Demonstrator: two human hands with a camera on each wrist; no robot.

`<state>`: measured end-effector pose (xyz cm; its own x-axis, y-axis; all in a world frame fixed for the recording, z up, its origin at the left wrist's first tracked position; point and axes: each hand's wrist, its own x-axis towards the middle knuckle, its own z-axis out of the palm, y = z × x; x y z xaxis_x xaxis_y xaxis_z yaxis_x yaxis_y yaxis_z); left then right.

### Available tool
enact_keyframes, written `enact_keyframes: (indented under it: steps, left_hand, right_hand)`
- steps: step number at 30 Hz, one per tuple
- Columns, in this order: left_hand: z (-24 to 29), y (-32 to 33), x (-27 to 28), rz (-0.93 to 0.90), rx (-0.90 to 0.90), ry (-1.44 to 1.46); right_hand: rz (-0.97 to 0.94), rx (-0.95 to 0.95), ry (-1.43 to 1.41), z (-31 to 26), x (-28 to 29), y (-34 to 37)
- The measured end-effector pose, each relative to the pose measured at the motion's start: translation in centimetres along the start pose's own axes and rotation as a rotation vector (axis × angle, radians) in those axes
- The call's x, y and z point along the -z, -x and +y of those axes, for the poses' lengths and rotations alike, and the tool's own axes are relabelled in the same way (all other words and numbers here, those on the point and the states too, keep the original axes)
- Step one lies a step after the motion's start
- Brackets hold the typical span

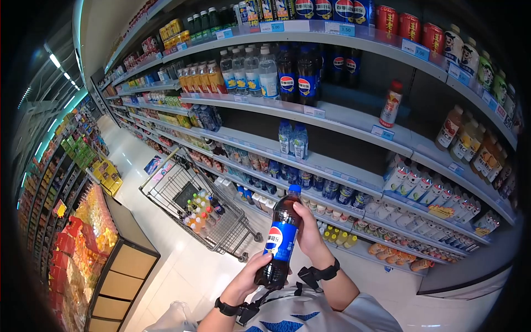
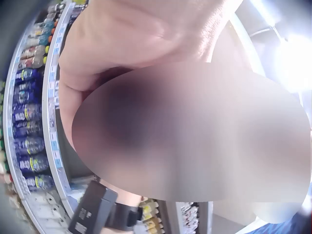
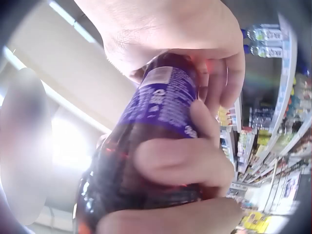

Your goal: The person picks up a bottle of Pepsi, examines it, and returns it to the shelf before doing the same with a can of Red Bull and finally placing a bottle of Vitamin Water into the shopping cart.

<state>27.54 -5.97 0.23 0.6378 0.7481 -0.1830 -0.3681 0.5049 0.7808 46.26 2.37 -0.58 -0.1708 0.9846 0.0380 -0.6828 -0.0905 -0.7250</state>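
One dark cola bottle [image 1: 283,243], blue-capped and blue-labelled, is held near, right of one cart [image 1: 229,229]; its lower part is gripped by the left hand [image 1: 246,278], its upper by the right hand [image 1: 312,235].

Held cola bottle [image 1: 281,243] is filling space between left hand [image 1: 248,278] and right hand [image 1: 311,238], barring passage there. Shopping cart [image 1: 233,238] is standing on left, obstructing close approach from that side. Floor [image 1: 170,276] is running open between cart and display stand [image 1: 133,252]. Upper shelf [image 1: 354,112] is leaving wide gap between shelved cola bottles [image 1: 306,80] and lone red-capped bottle [image 1: 391,105]. Middle shelf [image 1: 343,167] is offering open stretch right of two water bottles [image 1: 299,143], upper shelf overhanging it. White cartons [image 1: 412,187] are crowding room at right.
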Motion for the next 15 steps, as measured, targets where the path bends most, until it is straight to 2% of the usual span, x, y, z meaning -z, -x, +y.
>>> enact_keyframes:
  steps: [2, 3, 5, 6, 8, 10, 11, 15]
  left_hand:
    - [-0.1, 0.5, -0.9, 0.001, 0.012, 0.065]
    - [-0.1, 0.7, -0.7, -0.055, 0.042, 0.136]
    - [0.0, 1.1, -0.5, -0.110, 0.051, 0.235]
    - [0.1, 1.2, -0.6, -0.169, 0.062, 0.330]
    - [0.8, 0.8, -1.7, -0.117, 0.069, 0.311]
    - [1.2, 0.4, -2.3, -0.004, 0.090, 0.128]
    - [0.6, 0.3, -1.5, -0.013, 0.102, 0.223]
    - [-0.3, 0.4, -1.2, -0.011, 0.086, 0.240]
  right_hand:
    - [0.081, -0.132, -0.038, 0.9, 0.7, -0.1]
    - [0.080, -0.136, -0.038, 0.6, 0.2, 0.2]
    - [0.189, -0.393, -0.177, -0.3, -1.4, 1.3]
    - [0.190, -0.396, -0.176, 0.0, -1.4, 1.4]
    - [0.159, -0.407, -0.201, 1.0, -0.9, 1.9]
    - [0.165, -0.409, -0.233, 2.4, 0.2, 2.1]
    - [0.192, -0.390, -0.279, 3.3, 0.8, 2.0]
    - [0.299, -0.289, -0.306, 3.1, 1.8, 2.0]
